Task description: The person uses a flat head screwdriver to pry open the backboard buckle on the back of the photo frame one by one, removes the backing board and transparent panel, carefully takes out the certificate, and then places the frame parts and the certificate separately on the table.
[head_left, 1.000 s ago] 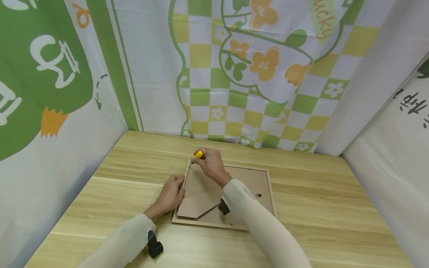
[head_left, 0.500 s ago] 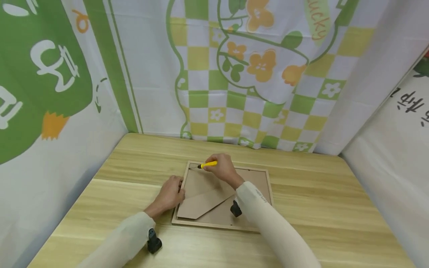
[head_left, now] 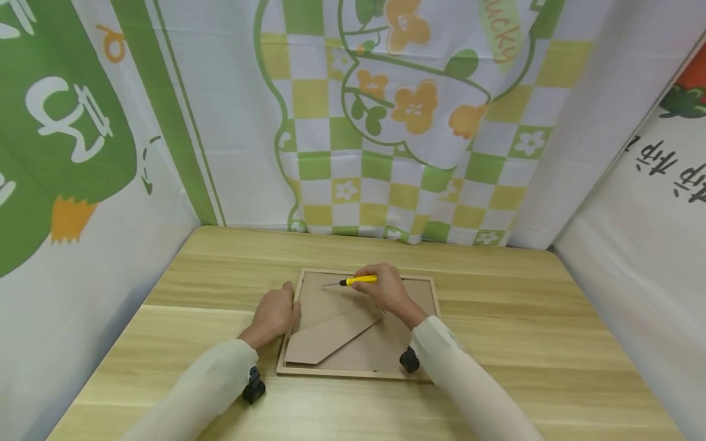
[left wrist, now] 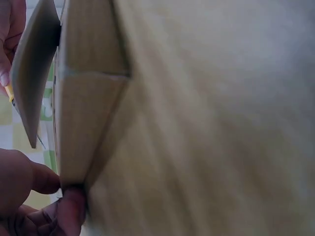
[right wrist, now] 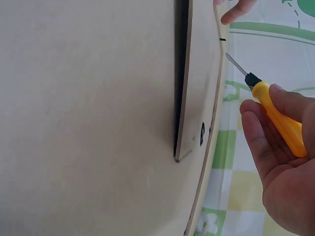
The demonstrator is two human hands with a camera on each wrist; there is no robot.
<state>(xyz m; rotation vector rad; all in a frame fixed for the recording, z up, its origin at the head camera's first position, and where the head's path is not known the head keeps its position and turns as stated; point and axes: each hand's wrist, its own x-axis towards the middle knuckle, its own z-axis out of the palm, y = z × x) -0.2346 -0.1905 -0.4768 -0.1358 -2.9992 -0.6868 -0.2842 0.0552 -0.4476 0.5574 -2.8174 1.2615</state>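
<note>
- Light wooden picture frame (head_left: 436, 294), face down, brown fibreboard backing up: it lies flat on the pale wood-grain table (head_left: 524, 343), straight ahead of me, long axis running left to right.
- Brown cardboard easel stand (head_left: 325, 335): it rests on the backing and slants from lower left to upper right.
- Small yellow-handled screwdriver with a thin metal blade (head_left: 353, 282): it lies nearly level over the frame's far edge, tip pointing to my left toward the far left corner.
- My right hand (head_left: 386, 291): curled round the yellow handle, it hangs over the far middle of the backing, forearm crossing the near right corner. It is the hand nearer that corner.
- My left hand (head_left: 273, 315): it rests against the frame's left edge, fingertips touching the rail, gripping nothing.
</note>
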